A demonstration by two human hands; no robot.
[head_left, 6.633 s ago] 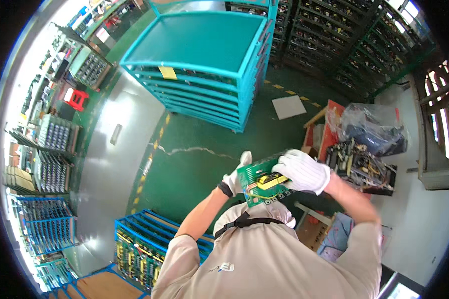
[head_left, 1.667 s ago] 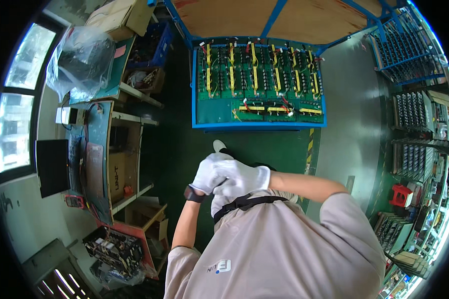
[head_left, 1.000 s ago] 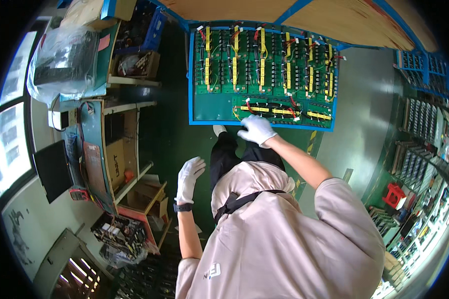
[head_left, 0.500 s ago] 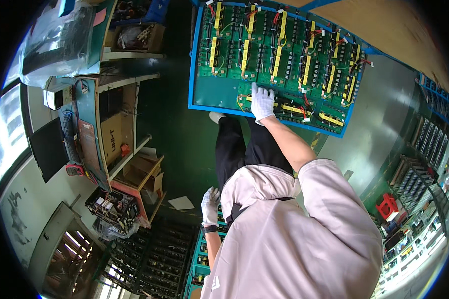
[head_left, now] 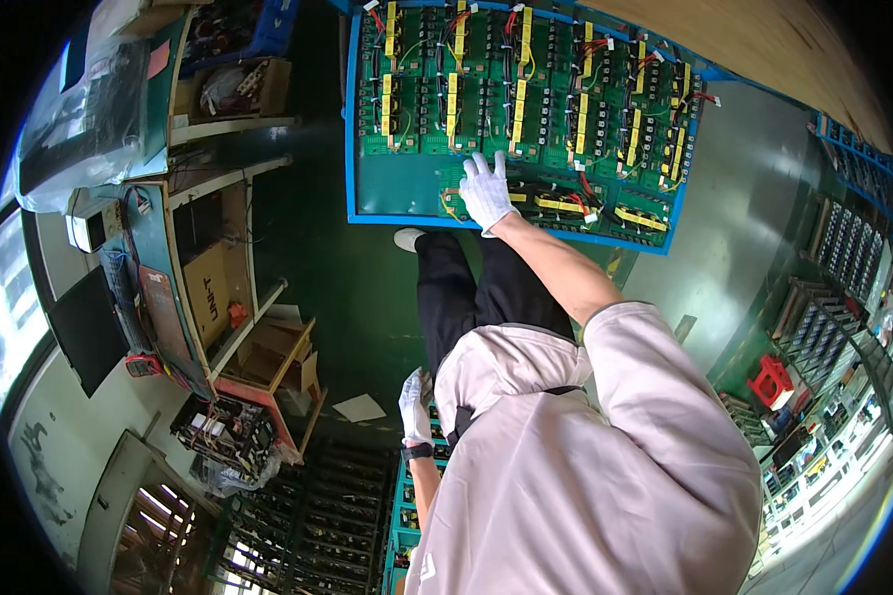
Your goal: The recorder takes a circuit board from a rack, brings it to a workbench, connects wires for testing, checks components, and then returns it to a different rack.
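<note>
Head view, only one. Work in hand: handling green circuit boards laid out on a blue-framed tray [head_left: 394, 191]. Right hand [head_left: 486, 193], white glove, is over the left end of the front-row board [head_left: 451, 180]; that's the board being worked on, at the near side of the tray, just right of a bare green stretch. Looks like placing or adjusting it by the end; could be the start of a pick-up, can't tell which from this.

Next move, judging from the layout: needs a hold on the board's edge, or a light push to square it, keeping off the yellow-wrapped parts and loose leads. Back-row boards [head_left: 517, 114] stand close behind the fingertips, so not much room that way.

Pose: right arm reaches forward and a bit inward, elbow bent out to the side, forearm slanting in over the near rim. Right fingers spread apart, nothing seen clamped between them; back of hand up, so contact with the board can't be confirmed. Left hand [head_left: 414, 402], also gloved, hangs low at the hip, dark watch [head_left: 417, 451] on wrist, fingers near together and slightly curled. Palm hidden, so can't tell whether it grips anything. It's beside a teal rack [head_left: 405, 518], contact unclear.
</note>
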